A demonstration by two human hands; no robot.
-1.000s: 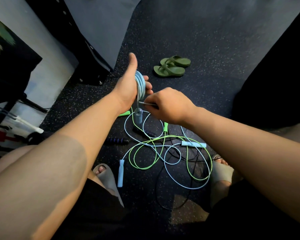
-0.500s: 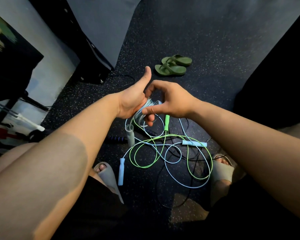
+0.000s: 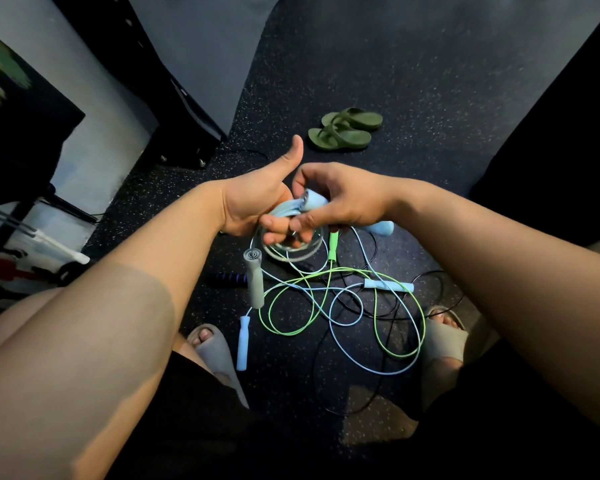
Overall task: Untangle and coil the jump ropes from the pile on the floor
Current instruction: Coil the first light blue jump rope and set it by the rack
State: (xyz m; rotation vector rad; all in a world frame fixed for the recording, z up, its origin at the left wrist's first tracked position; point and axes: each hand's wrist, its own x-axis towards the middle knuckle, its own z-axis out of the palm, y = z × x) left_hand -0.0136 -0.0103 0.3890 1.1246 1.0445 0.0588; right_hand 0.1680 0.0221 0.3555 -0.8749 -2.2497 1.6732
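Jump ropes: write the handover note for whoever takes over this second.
Left hand grips the light-blue coil.
Right hand grips one handle; the other handle hangs below.
Done: one rope coiled, not yet set down.
Left: green rope, second blue rope and black rope lie tangled on the floor.

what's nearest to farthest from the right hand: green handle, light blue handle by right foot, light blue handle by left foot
1. green handle, just below the right hand
2. light blue handle by right foot, lower right
3. light blue handle by left foot, lower left
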